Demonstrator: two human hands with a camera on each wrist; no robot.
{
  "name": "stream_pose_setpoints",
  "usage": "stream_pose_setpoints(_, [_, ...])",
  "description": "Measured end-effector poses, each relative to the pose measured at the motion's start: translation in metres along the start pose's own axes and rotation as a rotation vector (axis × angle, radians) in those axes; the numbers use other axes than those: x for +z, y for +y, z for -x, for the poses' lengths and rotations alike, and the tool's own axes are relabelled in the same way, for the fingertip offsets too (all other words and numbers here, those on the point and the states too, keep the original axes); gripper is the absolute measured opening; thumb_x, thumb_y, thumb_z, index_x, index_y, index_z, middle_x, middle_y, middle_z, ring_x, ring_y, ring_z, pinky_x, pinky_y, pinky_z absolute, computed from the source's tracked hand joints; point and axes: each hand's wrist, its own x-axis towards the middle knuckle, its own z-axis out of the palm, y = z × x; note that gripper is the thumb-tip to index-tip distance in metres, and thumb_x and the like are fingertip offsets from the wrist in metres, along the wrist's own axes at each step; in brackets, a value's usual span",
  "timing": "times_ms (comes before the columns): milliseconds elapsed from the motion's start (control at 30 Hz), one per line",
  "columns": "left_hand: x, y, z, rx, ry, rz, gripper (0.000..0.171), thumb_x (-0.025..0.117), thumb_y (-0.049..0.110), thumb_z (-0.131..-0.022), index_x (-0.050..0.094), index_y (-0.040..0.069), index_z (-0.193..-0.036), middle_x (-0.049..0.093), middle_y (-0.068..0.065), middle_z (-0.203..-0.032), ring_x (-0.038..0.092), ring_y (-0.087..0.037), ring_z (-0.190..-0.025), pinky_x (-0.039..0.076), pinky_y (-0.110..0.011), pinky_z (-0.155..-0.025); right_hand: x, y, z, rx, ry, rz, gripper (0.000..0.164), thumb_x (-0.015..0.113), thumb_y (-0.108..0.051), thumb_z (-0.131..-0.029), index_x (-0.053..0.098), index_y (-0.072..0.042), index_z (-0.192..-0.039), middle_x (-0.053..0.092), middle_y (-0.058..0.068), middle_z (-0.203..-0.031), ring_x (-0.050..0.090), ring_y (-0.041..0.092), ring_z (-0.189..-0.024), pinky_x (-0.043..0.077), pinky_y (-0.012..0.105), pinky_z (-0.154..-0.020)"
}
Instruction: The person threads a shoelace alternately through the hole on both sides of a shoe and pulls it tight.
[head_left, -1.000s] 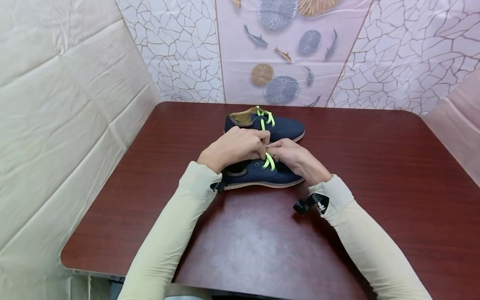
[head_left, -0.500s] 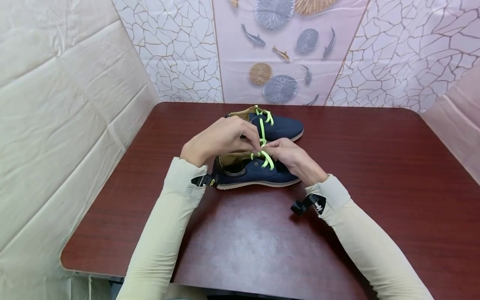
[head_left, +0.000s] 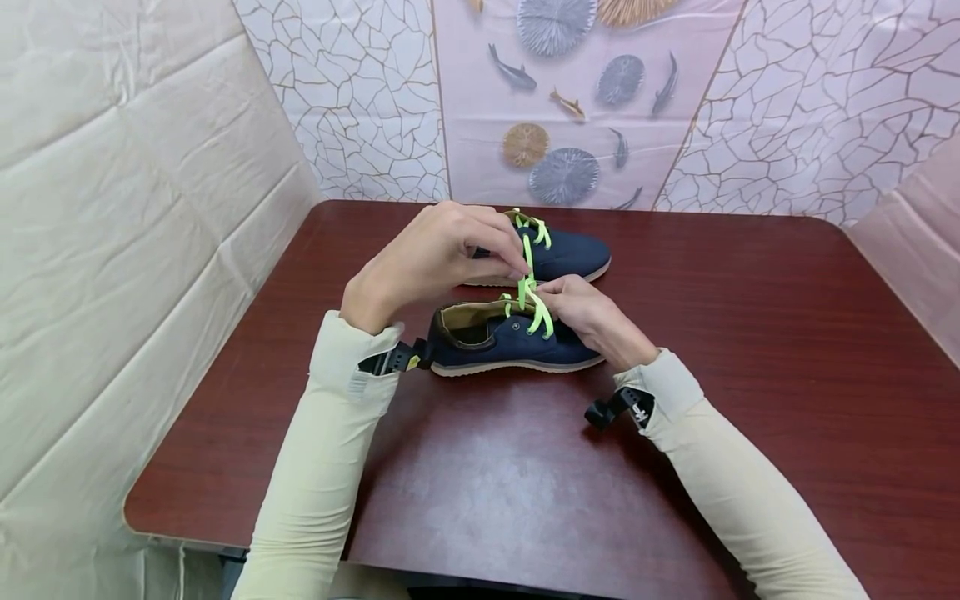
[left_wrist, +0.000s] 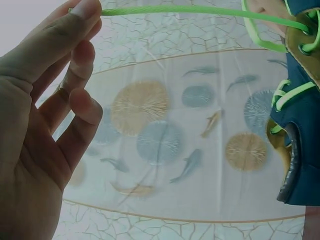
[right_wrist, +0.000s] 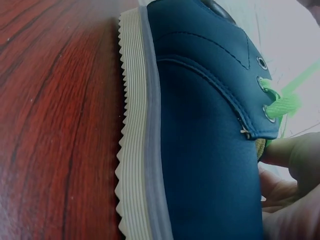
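Note:
Nearest to me on the table is a navy shoe (head_left: 487, 358) with lime-green laces, lying sideways with its toe to the right. My left hand (head_left: 438, 262) is raised over it and pinches the end of a shoelace (left_wrist: 190, 10) between thumb and fingertips. In the left wrist view that lace runs taut to an eyelet, the other fingers half curled below. My right hand (head_left: 588, 312) is at the front of the lacing, thumb and fingers pinching the tan shoe tongue (right_wrist: 260, 148). Its fingertips are partly hidden behind the shoe.
Just behind stands the matching navy shoe (head_left: 577, 254), its green laces threaded, partly covered by my left hand. The dark red table (head_left: 750, 350) meets a patterned cloth backdrop (head_left: 360, 100) at the back and a pale cloth (head_left: 112, 250) at the left.
My left hand has moved up and left from the lacing, drawing the shoelace out with it. The near shoe's opening now shows more. My right hand has stayed almost still.

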Motion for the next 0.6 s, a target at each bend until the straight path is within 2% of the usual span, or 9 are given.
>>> stream_pose_setpoints(100, [-0.002,0.003,0.001,0.038,0.031,0.033,0.013,0.087,0.004,-0.086,0.084,0.014,-0.092,0.077,0.008,-0.095,0.067,-0.003,-0.090,0.053,-0.026,-0.084,0.001,0.000,0.000,0.000,-0.004,-0.003,0.036,0.052,-0.016,-0.112,0.066,0.011,-0.132,0.061,0.011,-0.133,0.052,0.014,-0.112,0.045,0.018,-0.085])
stream_pose_setpoints(233, [-0.008,0.008,0.004,0.087,0.079,0.101,0.015,0.087,-0.003,-0.083,0.084,0.008,-0.092,0.078,0.000,-0.096,0.070,-0.010,-0.093,0.055,-0.026,-0.084,0.002,0.001,-0.001,-0.002,-0.002,0.003,0.038,0.053,-0.016,-0.112,0.063,0.012,-0.136,0.061,0.012,-0.132,0.052,0.014,-0.114,0.045,0.018,-0.087])
stream_pose_setpoints(433, [-0.017,0.019,0.005,0.156,0.173,0.155,0.019,0.086,-0.012,-0.079,0.083,0.001,-0.092,0.078,-0.007,-0.095,0.071,-0.017,-0.094,0.054,-0.026,-0.080,0.002,0.001,-0.001,-0.023,0.017,0.029,0.040,0.057,-0.018,-0.111,0.064,0.014,-0.134,0.062,0.006,-0.117,0.052,0.014,-0.104,0.043,0.019,-0.083])
stream_pose_setpoints(600, [-0.022,0.023,0.006,0.194,0.234,0.120,0.018,0.086,-0.011,-0.079,0.083,0.001,-0.092,0.078,-0.008,-0.093,0.071,-0.017,-0.092,0.055,-0.027,-0.082,0.001,0.002,-0.002,-0.039,0.015,0.011,0.039,0.060,-0.016,-0.110,0.064,0.014,-0.133,0.064,-0.003,-0.101,0.052,0.011,-0.091,0.043,0.021,-0.078])
